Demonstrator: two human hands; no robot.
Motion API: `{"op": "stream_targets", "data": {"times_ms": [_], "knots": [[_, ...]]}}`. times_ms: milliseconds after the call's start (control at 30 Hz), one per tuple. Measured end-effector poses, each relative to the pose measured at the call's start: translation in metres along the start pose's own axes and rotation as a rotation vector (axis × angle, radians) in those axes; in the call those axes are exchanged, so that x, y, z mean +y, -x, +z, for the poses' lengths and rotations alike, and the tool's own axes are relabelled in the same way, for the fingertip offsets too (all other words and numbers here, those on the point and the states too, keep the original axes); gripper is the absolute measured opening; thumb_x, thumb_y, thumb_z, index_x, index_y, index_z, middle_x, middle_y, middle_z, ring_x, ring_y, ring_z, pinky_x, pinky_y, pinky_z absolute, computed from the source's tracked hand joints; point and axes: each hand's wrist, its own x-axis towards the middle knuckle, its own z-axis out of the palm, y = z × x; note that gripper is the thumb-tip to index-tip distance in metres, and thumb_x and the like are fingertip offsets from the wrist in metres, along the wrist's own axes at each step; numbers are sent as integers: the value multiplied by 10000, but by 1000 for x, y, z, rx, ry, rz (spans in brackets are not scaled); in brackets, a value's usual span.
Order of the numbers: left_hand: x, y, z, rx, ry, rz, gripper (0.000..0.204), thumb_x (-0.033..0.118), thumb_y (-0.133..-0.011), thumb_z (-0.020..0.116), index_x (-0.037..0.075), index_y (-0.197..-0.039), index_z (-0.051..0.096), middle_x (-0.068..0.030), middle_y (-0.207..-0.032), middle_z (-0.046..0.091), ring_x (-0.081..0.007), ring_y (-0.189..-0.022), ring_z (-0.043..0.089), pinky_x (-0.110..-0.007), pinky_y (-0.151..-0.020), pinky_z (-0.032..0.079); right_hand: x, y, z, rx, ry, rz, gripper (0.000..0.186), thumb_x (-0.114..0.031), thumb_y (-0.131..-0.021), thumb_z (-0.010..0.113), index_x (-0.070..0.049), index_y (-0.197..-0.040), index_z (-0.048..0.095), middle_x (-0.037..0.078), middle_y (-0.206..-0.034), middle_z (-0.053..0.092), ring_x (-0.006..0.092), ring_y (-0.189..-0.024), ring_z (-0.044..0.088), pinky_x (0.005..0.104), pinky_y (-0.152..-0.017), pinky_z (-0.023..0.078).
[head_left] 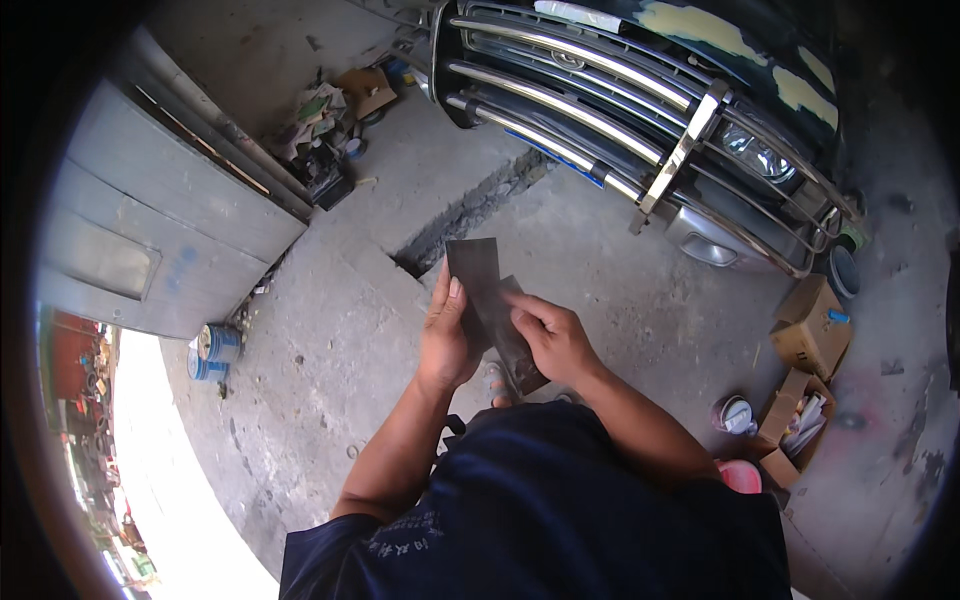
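Observation:
My left hand [447, 330] is closed on a dark rectangular sheet of sandpaper [473, 262], its thumb lying along the sheet's left edge. A second dark strip of sandpaper [518, 350] slants down to the right, against the first and partly overlapping it. The fingers of my right hand [550, 340] pinch this second strip near its upper end. Both pieces are held in front of my body, above the concrete floor. My left palm and the lower part of the first sheet are partly hidden.
Ahead stands a vehicle front with a chrome bull bar [560, 85] and filler patches [700, 28]. A floor trench [460, 215] runs below it. Cardboard boxes [800, 335] and a can [733, 414] stand right; a metal door [150, 220] and blue buckets [218, 343] left.

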Motion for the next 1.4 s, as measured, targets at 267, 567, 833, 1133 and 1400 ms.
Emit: {"op": "stream_targets", "data": {"times_ms": [267,567,833,1133,1400], "knots": [[1,-6,-1,59,-131,-16,490,232,-1008,364,110,-1466,240,-87,-1338,471,-233,-1122,525,-375,-925,467,-9,-9,-2,0,-8,-47,281,-153,-945,529,-57,-1194,618,148,-833,668,129,-705,607,262,-685,487],[0,-11,-8,-34,-78,6,636,540,-955,385,116,-1425,317,-118,-1341,474,-239,-1179,492,-382,-982,416,-17,-6,8,-32,-39,-19,284,-155,-956,509,-49,-1197,615,142,-810,665,144,-702,603,275,-688,485],[6,-14,-15,-56,39,-43,638,560,-964,334,127,-1433,313,-93,-1340,467,-239,-1194,488,-388,-1000,408,-15,-4,11,-32,-57,-29,293,-159,-960,513,-47,-1215,605,93,-748,617,93,-660,522,250,-656,462],[24,-21,6,127,-160,91,375,164,-969,440,101,-1338,423,-57,-1220,549,-180,-1032,560,-331,-873,476,-14,6,14,-103,-170,117,291,-163,-951,530,-26,-1194,610,168,-1045,675,189,-953,646,282,-829,481],[31,-25,9,132,-178,250,444,104,-983,422,73,-1422,360,-41,-1277,523,-143,-1148,490,-293,-972,389,-28,-2,15,-90,-226,143,304,-128,-951,514,16,-1209,589,150,-1095,665,183,-991,626,272,-877,466]]}}
